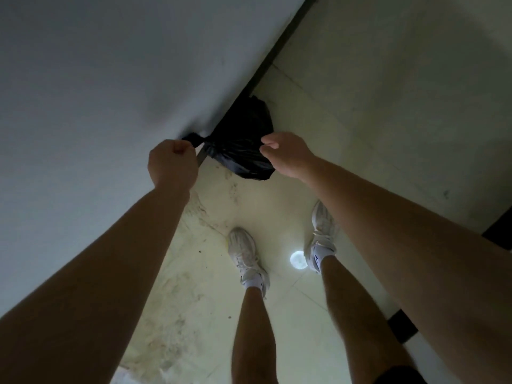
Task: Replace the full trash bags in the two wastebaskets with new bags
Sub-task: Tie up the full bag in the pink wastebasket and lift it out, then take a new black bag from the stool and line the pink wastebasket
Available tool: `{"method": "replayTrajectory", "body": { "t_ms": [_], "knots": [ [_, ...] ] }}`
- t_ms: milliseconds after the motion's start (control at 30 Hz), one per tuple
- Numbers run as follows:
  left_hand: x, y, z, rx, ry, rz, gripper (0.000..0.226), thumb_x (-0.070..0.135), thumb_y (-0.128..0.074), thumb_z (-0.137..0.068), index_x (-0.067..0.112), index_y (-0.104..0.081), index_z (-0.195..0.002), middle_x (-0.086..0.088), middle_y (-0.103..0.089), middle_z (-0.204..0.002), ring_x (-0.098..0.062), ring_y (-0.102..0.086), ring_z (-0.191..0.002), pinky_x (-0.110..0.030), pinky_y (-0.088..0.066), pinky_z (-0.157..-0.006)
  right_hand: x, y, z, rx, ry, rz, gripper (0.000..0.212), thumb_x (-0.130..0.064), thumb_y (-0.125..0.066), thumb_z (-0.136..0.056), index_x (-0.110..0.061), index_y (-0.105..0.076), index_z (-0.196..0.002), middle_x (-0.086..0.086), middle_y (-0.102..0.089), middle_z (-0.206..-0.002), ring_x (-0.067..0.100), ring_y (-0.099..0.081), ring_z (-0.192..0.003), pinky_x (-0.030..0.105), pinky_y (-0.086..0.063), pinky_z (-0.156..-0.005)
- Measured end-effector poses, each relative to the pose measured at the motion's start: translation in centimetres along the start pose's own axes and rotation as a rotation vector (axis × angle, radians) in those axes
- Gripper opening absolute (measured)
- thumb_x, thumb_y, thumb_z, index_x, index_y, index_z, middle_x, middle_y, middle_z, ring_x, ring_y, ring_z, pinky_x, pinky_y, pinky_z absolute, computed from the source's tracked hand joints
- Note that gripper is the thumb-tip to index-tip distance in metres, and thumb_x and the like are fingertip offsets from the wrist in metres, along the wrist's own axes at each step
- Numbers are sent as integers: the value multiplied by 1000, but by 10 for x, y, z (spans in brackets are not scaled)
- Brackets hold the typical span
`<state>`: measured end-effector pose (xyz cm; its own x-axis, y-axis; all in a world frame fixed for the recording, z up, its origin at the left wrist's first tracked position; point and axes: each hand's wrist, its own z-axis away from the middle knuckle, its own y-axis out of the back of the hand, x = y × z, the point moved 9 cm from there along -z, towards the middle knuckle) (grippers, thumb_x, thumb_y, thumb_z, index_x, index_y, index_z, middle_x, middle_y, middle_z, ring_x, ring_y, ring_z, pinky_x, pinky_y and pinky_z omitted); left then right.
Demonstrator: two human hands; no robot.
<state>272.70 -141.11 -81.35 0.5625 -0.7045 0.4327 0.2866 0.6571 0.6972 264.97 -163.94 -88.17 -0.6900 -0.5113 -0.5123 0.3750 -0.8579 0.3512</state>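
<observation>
Fingers: left hand (173, 162) makes a fist, fingers (181, 148) curled tight on the knotted neck (194, 139) of the trash bag (241, 145). The fingers (270, 144) of the right hand (285, 155) are bent inward and pinch the bag's right flank. Most fingertips sit behind the backs of the hands, so the exact contact is not readable.

Count: 1 bag, 1 knot, 2 hands, 2 bare forearms, 2 shoes, 1 bright spot on the floor.

Bag position: between the two hands, in front of the person, up against the dark baseboard (279, 42) where wall (97, 79) meets floor (388, 106). Cannot tell whether its underside rests on the floor.

Hard to read: scene dim; bag contents not visible; bag's far end merges with shadow. Dark shapes at the right edge are cut off and unidentifiable.

Materials: bag is thin black plastic film, glossy, creased and bulging. Wall is plain, matte and pale. Floor is pale glossy tile with thin joint lines, smudged near the wall, showing a round light reflection (298, 260). Left shoe (243, 250) and right shoe (322, 231) are white laced sneakers, worn with white socks.
</observation>
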Motion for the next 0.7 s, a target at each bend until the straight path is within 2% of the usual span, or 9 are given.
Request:
{"method": "replayTrajectory", "body": {
  "t_ms": [33, 100, 133, 233, 300, 367, 500, 600, 700],
  "knots": [
    [9, 7, 10, 16, -70, -73, 16, 19, -56, -91, 23, -71, -87, -5, -72, -98, -27, -67, -92, -36, -55, -82, 1, 11, 11, 80, 11, -27, 21, -24, -43, -101, -31, -61, -93, -10, -62, -94, 13, -57, -93, 23, -37, -88],
    [36, 22, 34, 63, -270, -193, 17, 23, -49, -98, 18, -65, -103, -3, -67, -106, -21, -63, -95, -29, -45, -79, -3, 43, 41, 282, 48, -55, 29, -27, -45, -102, -21, -63, -124, 1, -67, -119, 19, -61, -108, 27, -42, -95],
    [53, 30, 49, 77, -373, -206, 18, 24, -48, -100, 17, -64, -106, -4, -65, -108, -20, -61, -95, -28, -42, -78, -8, 60, 59, 376, 79, -17, 33, -28, -46, -103, -17, -60, -130, 7, -65, -124, 24, -61, -112, 31, -43, -96],
    [110, 52, 97, 81, -682, -238, 26, 27, -46, -102, 15, -62, -118, -7, -61, -121, -23, -56, -109, -28, -39, -87, -24, 110, 121, 595, 145, 105, 37, -33, -44, -104, -15, -57, -133, 12, -61, -126, 30, -58, -115, 39, -46, -95],
    [152, 70, 134, 85, -893, -321, 37, 32, -41, -103, 12, -58, -129, -11, -56, -136, -28, -50, -125, -36, -38, -100, -39, 142, 171, 742, 143, 230, 44, -37, -43, -103, -13, -53, -139, 15, -57, -136, 32, -55, -122, 43, -46, -97],
    [190, 94, 177, 96, -1064, -416, 46, 36, -37, -103, 10, -53, -137, -17, -47, -146, -34, -44, -134, -47, -36, -106, -58, 169, 228, 844, 124, 335, 51, -41, -40, -103, -11, -48, -143, 18, -49, -146, 35, -49, -131, 47, -42, -104],
    [251, 156, 277, 134, -1321, -471, 50, 39, -35, -105, 9, -49, -142, -20, -42, -151, -38, -41, -138, -52, -33, -111, -99, 208, 365, 1045, 100, 367, 57, -45, -37, -103, -11, -42, -149, 20, -35, -157, 37, -35, -143, 49, -28, -117],
    [292, 200, 364, 154, -1507, -377, 49, 37, -39, -104, 8, -49, -142, -19, -42, -151, -36, -41, -137, -53, -34, -110, -123, 226, 484, 1303, 133, 380, 53, -43, -41, -104, -10, -47, -145, 20, -38, -155, 36, -37, -143, 49, -30, -116],
    [331, 222, 467, 97, -1686, -296, 50, 37, -40, -103, 9, -45, -144, -18, -39, -153, -35, -38, -139, -54, -30, -112, -128, 233, 599, 1469, 108, 394, 52, -43, -42, -103, -11, -48, -144, 19, -38, -155, 36, -36, -143, 50, -28, -117]
  ]
}}
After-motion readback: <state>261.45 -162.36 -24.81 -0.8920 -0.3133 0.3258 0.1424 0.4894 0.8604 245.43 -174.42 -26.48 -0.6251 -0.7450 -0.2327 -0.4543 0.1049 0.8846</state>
